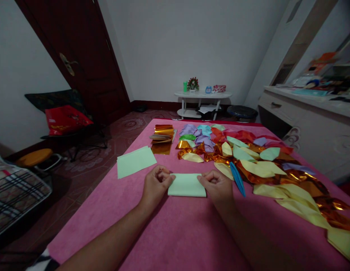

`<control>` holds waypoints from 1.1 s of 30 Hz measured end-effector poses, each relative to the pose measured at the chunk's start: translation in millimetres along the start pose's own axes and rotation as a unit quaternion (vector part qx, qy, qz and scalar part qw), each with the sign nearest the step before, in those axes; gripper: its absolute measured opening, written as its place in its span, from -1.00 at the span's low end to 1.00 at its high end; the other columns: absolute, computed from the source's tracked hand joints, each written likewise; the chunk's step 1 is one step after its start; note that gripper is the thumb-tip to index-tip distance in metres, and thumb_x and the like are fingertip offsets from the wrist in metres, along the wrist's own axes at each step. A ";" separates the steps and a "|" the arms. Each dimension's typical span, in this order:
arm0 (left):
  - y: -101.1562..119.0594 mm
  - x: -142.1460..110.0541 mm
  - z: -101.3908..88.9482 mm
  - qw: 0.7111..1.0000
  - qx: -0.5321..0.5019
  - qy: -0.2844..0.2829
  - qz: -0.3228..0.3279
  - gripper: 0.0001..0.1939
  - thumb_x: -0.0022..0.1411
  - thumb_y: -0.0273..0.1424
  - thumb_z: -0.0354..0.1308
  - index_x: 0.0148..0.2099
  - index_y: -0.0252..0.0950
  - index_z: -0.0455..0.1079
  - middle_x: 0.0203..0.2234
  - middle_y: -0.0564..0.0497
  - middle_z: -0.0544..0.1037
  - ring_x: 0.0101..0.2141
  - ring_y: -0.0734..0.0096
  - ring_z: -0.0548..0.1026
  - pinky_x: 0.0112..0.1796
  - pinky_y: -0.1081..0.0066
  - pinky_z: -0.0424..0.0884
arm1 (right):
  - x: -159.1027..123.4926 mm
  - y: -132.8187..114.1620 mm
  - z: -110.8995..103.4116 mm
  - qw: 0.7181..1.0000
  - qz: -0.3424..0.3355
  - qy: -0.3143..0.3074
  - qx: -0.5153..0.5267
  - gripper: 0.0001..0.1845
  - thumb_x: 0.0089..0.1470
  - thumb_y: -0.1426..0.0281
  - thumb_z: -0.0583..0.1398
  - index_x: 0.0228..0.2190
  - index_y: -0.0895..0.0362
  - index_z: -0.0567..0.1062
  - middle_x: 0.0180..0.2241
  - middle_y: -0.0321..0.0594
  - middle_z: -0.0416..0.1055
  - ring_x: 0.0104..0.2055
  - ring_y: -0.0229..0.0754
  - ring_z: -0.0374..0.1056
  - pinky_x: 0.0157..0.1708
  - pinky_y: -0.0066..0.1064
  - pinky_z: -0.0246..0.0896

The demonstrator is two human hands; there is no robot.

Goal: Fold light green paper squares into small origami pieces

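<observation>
A folded pale green sheet of paper (187,185) lies between my hands, low over the pink tablecloth (175,233). My left hand (157,184) pinches its upper left corner between thumb and fingers. At the upper right corner, my right hand (217,186) grips the same paper in a like pinch. Beyond my left hand rests a small stack of flat pale green sheets (137,162). Close to the right hand lies a blue folded paper piece (237,178), with a pale yellow folded piece (224,170) beside it.
Folded paper pieces in gold foil, yellow, green, purple and red (256,167) spread over the table's right side. Gold foil sheets (162,139) are stacked at the far left. Past the table stand a small white side table (203,95) and a dark round stool (242,111).
</observation>
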State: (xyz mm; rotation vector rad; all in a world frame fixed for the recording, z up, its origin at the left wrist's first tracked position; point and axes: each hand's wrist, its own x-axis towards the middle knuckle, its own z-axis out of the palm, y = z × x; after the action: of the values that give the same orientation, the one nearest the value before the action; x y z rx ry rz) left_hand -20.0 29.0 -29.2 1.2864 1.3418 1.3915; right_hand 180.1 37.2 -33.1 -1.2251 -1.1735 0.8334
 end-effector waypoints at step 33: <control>12.0 5.4 19.2 0.856 0.411 -0.253 0.186 -0.54 0.02 -0.07 0.27 -0.19 -0.33 0.35 -0.28 -0.12 0.41 -0.25 0.18 0.36 -0.25 0.29 0.29 | 9.8 5.8 -0.5 0.926 -0.041 -0.080 -0.366 -0.92 -0.17 0.38 0.19 -0.62 0.06 0.38 -0.64 -0.38 0.39 -0.59 -0.27 0.28 -0.60 -0.48 -0.07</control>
State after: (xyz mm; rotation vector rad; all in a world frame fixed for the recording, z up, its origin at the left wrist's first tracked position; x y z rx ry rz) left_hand -0.9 36.3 -18.1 2.3843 1.3801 0.5638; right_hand 183.5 47.5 -36.6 -1.7102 -1.7456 0.4331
